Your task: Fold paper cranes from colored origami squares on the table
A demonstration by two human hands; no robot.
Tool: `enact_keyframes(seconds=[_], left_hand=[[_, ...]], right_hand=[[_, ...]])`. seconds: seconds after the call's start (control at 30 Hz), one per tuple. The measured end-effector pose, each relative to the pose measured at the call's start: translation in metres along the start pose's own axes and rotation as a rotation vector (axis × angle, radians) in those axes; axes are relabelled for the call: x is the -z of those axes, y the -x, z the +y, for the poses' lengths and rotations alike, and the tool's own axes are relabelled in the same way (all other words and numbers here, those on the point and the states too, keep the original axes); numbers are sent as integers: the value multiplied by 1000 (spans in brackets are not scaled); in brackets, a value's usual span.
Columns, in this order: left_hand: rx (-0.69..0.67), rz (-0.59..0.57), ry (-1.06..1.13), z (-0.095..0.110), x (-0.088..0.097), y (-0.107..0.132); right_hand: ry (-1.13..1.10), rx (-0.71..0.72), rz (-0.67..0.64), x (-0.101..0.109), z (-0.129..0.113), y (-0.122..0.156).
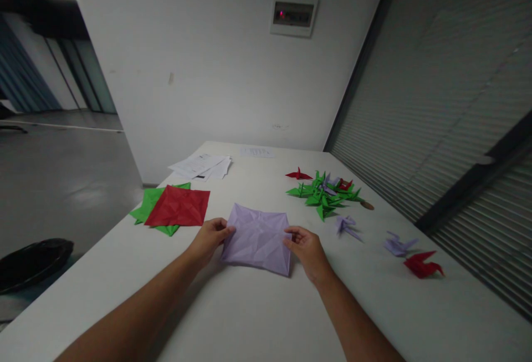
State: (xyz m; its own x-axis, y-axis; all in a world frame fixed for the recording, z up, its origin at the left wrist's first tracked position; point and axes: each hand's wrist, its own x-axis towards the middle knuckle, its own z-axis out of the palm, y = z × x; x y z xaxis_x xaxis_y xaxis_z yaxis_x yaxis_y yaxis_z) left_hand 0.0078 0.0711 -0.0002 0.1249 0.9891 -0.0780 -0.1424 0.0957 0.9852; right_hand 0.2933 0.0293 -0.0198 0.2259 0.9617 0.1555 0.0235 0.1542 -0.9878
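A creased sheet of lilac origami paper (258,241) is held up a little from the white table, spread out between my hands. My left hand (210,239) pinches its left edge between thumb and fingers. On the opposite edge, my right hand (306,248) has thumb and fingertips closed on the paper. To the left lie a creased red sheet (183,207) and, partly under it, green sheets (148,204). Off to the right are a lilac paper crane (347,225), another lilac crane (399,244) and a red paper crane (423,265).
A heap of mostly green paper cranes (324,198) sits at the back right, with a red crane (298,174) behind it. Printed papers (203,166) lie at the back left. A black-lined bin (35,262) stands beyond the table's left edge. Blinds (449,107) border the right side.
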Motion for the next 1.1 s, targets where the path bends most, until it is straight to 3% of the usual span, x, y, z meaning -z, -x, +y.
enact_keyframes(seconds=[0.73, 0.9, 1.1], left_hand=[[-136, 23, -29, -3, 4, -4], [-216, 8, 63, 0, 2, -2], [-335, -11, -238, -4, 8, -4]], right_hand=[[227, 170, 27, 2, -10, 3], [266, 237, 11, 2, -12, 4], [288, 331, -10, 3, -10, 3]])
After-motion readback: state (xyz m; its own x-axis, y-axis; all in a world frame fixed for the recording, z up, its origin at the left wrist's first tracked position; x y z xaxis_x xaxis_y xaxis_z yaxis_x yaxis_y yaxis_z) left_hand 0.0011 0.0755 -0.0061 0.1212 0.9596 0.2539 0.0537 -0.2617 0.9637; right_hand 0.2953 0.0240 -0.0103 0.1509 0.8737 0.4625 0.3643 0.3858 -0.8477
